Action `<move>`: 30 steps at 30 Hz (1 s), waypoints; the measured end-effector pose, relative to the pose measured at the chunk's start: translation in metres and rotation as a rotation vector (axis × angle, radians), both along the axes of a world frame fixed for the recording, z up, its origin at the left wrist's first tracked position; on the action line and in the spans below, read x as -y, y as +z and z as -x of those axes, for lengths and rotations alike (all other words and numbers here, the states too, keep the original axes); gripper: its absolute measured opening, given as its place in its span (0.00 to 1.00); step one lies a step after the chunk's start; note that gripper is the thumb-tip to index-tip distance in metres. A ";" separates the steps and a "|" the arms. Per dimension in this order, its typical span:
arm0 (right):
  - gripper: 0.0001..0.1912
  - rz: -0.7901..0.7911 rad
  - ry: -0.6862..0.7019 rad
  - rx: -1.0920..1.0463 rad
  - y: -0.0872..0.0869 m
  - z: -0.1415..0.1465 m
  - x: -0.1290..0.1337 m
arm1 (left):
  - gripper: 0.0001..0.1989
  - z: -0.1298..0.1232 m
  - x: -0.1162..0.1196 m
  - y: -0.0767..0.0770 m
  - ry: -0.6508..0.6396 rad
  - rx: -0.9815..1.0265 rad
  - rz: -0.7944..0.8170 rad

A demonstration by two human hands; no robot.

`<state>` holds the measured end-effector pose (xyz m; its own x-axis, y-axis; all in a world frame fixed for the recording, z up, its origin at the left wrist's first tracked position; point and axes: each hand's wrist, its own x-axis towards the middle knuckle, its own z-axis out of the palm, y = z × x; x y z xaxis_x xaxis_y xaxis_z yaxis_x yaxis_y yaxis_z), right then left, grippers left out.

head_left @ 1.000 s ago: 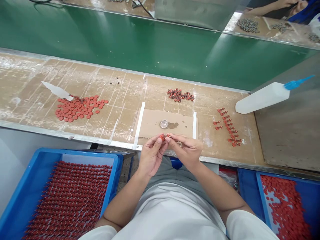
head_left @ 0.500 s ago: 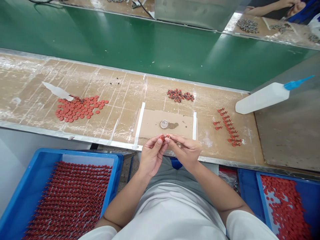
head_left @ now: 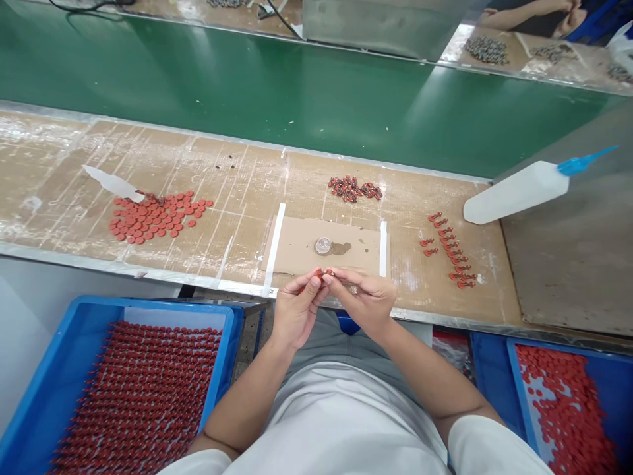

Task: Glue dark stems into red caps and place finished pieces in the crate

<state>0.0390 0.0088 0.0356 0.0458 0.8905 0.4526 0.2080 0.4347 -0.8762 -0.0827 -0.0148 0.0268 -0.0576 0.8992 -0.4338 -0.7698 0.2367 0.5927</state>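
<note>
Over the front edge of the workbench, my left hand pinches a small red disc between thumb and fingertips. My right hand meets it there, its thumb and forefinger closed on a small red-and-dark part. Fingertips hide most of both pieces, and whether they are joined I cannot tell. Just beyond the hands, a small round clear container rests on a taped cardboard sheet, beside a brown stain. A heap of small red-and-black parts lies farther back.
Loose red discs are spread at the left of the bench. Disc-and-stem pieces stand at right, near a white bottle with a blue nozzle. Blue bins flank me below. Another person's hands show at top right.
The view has shifted very slightly. Both hands stay together at the same spot, with only small finger movement around the pieces.
</note>
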 end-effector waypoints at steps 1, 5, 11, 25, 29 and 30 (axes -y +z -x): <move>0.13 -0.008 -0.003 0.013 0.000 -0.001 0.000 | 0.09 0.000 0.000 0.000 -0.003 -0.004 0.004; 0.11 -0.048 -0.017 0.058 0.000 -0.005 -0.001 | 0.09 -0.001 0.001 0.002 -0.017 -0.026 -0.001; 0.13 -0.032 -0.014 0.031 0.001 -0.009 0.001 | 0.10 -0.005 0.001 0.004 -0.026 -0.039 -0.025; 0.15 -0.097 -0.066 0.059 -0.005 -0.013 -0.003 | 0.08 -0.011 0.003 0.006 -0.013 -0.086 -0.043; 0.12 -0.038 -0.069 0.067 -0.007 -0.014 -0.003 | 0.08 -0.012 0.003 0.007 -0.020 -0.103 -0.063; 0.11 -0.010 -0.074 0.061 -0.008 -0.014 -0.003 | 0.08 -0.012 0.003 0.007 -0.015 -0.109 -0.059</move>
